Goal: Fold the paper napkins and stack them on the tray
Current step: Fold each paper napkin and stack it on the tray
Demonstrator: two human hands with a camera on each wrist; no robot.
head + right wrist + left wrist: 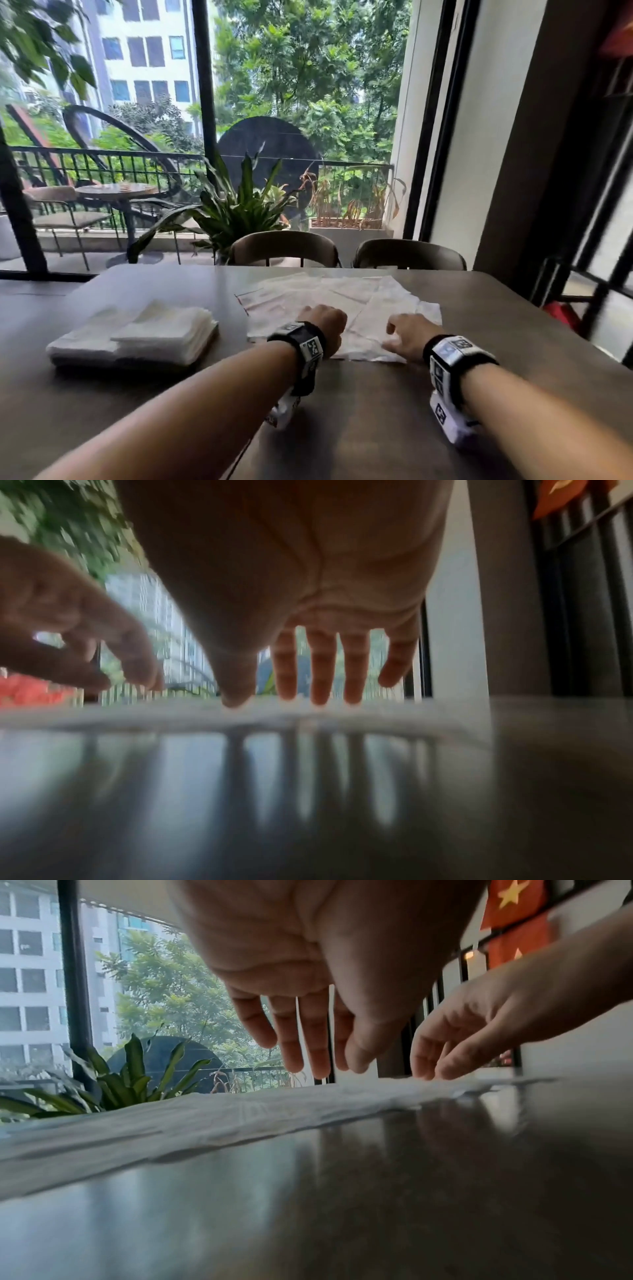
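Loose pile of unfolded white paper napkins with faint pink print (318,298) lies flat on the dark brown wooden table (376,428), right in front of me, sheets overlapping at skewed angles, pile's long axis running left-right across my view, one corner pointing out to the right. My left hand (323,320) is over the near-left part of the pile; in the left wrist view its fingers (291,1042) are straight, slightly apart, pointing down toward the paper, tips just above it, holding nothing. My right hand (407,334) is at the near-right edge of the pile; right wrist view shows its fingers (320,666) spread and straight, tips down on the top sheet, thumb tip touching too, nothing pinched. Well apart to my left sits a dark flat tray (102,363), mostly hidden, carrying folded white paper napkins (164,329): a squared stack, its edges turned at an angle to the table edge, on top of wider white layers. Two grey-brown chair backs (284,246) stand at the table's far edge, and a green leafy potted plant (236,205) behind them.
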